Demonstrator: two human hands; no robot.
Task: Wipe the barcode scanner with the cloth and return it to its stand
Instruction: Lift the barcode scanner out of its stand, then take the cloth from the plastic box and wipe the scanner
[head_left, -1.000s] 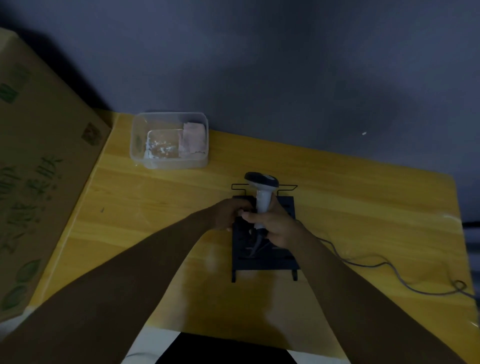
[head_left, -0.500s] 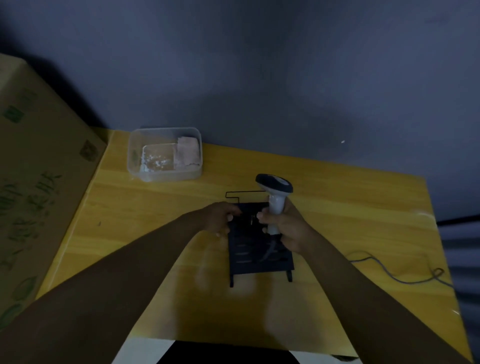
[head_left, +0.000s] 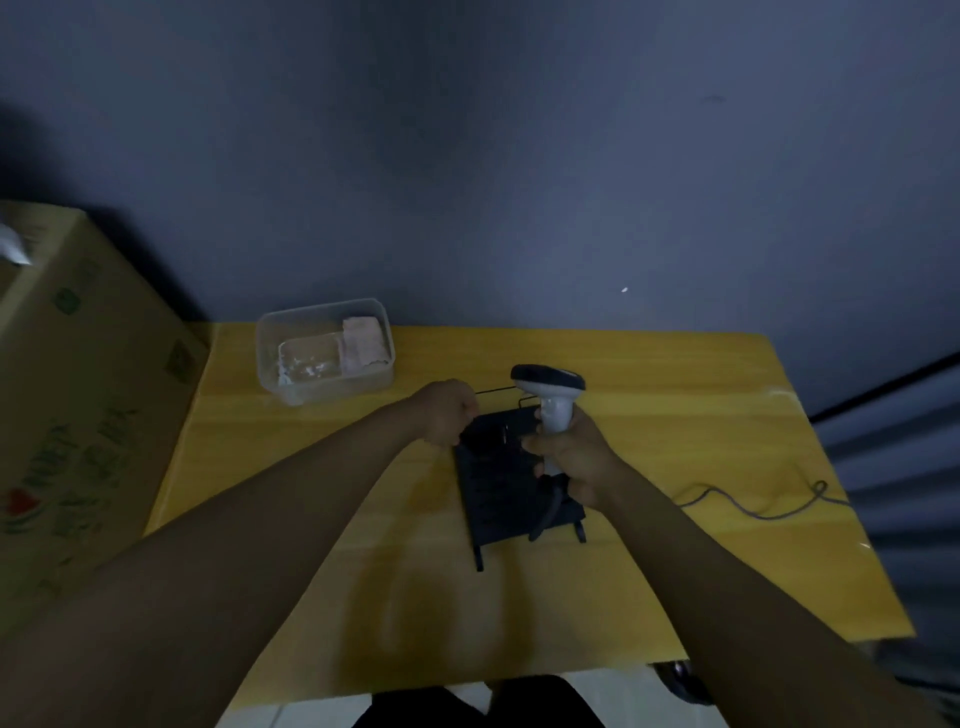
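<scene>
a dark blue-grey wall (head_left: 519, 182) is filling the upper half of the view, and beneath it a yellow wooden table (head_left: 675, 571) is stretching across the frame. a large cardboard box (head_left: 78, 426) printed with green lettering is standing at the table's left edge. the person's two bare forearms are reaching in from the bottom of the picture toward the middle of the table. a clear plastic container (head_left: 270, 358) is sitting at the table's far left corner, holding a pale folded cloth (head_left: 363, 347) against its right wall and what is looking like a smaller clear tray beside it. a black slotted stand (head_left: 498, 488) is lying on the table between the two hands, with a thin wire frame at its far end. the left hand (head_left: 448, 413) is curling loosely closed at the stand's far left corner; whether it is actually gripping the stand or the wire is not clear. the right hand (head_left: 571, 457) is wrapping firmly around the handle of the barcode scanner (head_left: 550, 395), holding it upright over the stand's right side, its dark head pointing away toward the wall. a grey cable (head_left: 753, 512) is trailing from below that hand across the table to the right.
</scene>
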